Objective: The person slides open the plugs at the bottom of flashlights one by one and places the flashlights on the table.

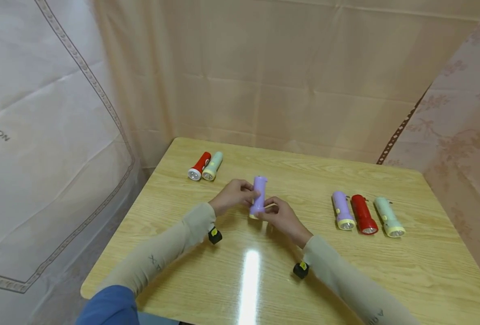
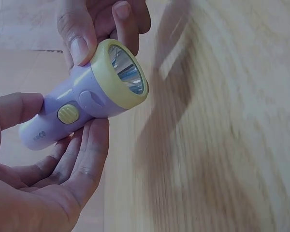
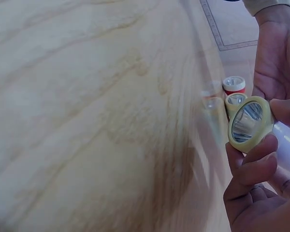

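Wood-grain table (image 1: 207, 280): left hand (image 1: 232, 197) and right hand (image 1: 284, 220) grip one purple flashlight (image 1: 259, 203); five other flashlights (image 1: 363, 214) lie there.

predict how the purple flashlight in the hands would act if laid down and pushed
The purple flashlight would probably roll in a curve, since its head is wider than its round barrel. It seems stiff, showing no bend between the left hand and right hand. Its glossy highlights suggest a somewhat slippery surface.
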`<control>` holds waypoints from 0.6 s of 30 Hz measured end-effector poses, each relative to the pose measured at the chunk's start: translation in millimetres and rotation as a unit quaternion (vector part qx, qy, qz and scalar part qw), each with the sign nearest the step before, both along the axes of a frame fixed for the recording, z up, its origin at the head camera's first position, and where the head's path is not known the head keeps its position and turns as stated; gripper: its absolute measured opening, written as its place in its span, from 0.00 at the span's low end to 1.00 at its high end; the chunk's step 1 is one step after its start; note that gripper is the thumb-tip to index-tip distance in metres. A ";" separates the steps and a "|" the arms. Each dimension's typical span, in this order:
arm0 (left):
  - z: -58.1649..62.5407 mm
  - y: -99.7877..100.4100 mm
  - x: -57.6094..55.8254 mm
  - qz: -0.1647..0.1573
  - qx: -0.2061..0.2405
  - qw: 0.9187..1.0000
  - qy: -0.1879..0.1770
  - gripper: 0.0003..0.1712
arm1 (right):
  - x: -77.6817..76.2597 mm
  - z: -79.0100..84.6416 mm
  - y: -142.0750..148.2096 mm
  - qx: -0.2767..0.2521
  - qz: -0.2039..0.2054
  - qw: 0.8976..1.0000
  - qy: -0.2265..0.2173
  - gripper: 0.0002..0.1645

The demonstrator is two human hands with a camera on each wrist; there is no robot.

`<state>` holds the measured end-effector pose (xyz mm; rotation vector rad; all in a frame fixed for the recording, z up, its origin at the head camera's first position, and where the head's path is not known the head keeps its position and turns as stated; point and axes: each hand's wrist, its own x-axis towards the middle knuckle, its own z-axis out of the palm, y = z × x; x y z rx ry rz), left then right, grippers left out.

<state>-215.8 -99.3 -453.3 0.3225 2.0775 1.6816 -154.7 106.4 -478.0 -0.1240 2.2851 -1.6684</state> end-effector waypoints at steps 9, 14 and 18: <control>-2.5 11.4 10.3 -0.018 0.004 1.000 -0.010 0.20 | 13.1 -1.9 13.2 0.004 0.010 1.000 0.003 0.25; -5.0 17.0 13.3 -0.021 0.003 1.000 -0.008 0.20 | 17.2 -3.5 19.0 0.004 0.007 1.000 -0.001 0.25; -6.1 20.7 17.0 -0.028 -0.004 1.000 -0.008 0.20 | 21.3 -3.5 23.1 0.011 0.010 1.000 -0.003 0.26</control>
